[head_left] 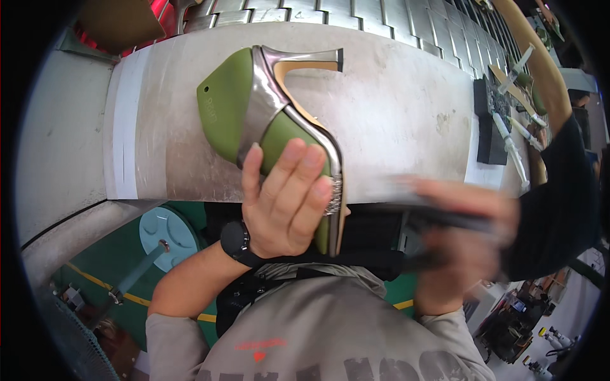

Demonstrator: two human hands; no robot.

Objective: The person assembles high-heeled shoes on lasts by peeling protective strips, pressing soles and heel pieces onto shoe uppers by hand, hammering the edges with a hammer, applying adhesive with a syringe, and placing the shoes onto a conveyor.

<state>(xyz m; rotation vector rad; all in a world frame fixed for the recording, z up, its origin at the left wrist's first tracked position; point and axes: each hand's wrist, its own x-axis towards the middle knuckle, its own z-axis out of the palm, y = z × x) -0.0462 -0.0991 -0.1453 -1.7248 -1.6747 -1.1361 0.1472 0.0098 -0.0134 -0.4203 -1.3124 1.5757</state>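
Note:
A silver high-heeled shoe (265,95) lies on its side on a green last (225,105), over the front of the worktable. Its slim heel (308,60) points to the right at the far side, and its toe end hangs past the near edge. A glittery band (333,193) crosses the front. My left hand (286,200), wearing a dark watch, presses its fingers on the last and the shoe's front. To the right, my right hand (467,238) is smeared by motion, wrapped round a dark-handled tool (451,216). The tool's working end is too blurred to name.
The pale worktable (406,120) borders a metal slat conveyor (406,25). At the right, a black holder (489,127) stands beside several syringe-like applicators (508,146). Another person's arm (540,63) with a dark sleeve reaches in there. A light-blue round stool (166,228) stands below left.

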